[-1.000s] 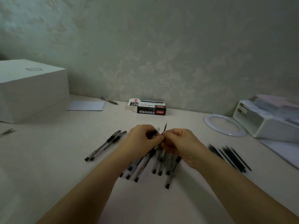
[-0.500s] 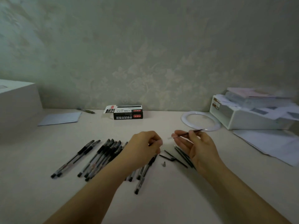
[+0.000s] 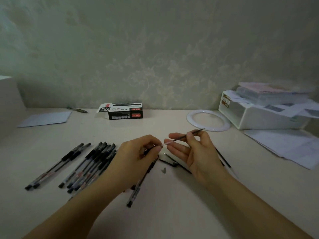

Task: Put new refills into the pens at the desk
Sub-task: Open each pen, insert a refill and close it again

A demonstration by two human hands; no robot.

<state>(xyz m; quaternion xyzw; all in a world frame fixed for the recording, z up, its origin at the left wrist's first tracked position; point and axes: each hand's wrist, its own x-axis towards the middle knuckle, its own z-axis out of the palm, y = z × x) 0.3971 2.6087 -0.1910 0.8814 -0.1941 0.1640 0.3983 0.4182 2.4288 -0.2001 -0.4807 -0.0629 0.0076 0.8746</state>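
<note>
Above the pale desk point(image 3: 172, 213), the right hand point(image 3: 195, 152) pinches a thin dark refill point(image 3: 183, 137); the left hand point(image 3: 138, 157) grips a black pen barrel point(image 3: 148, 151). Misaligned, the flexible refill could bend or slip.

Single head-worn view, looking forward and down, close over the desk point(image 3: 172, 213), facing the wall point(image 3: 155, 49)
</note>
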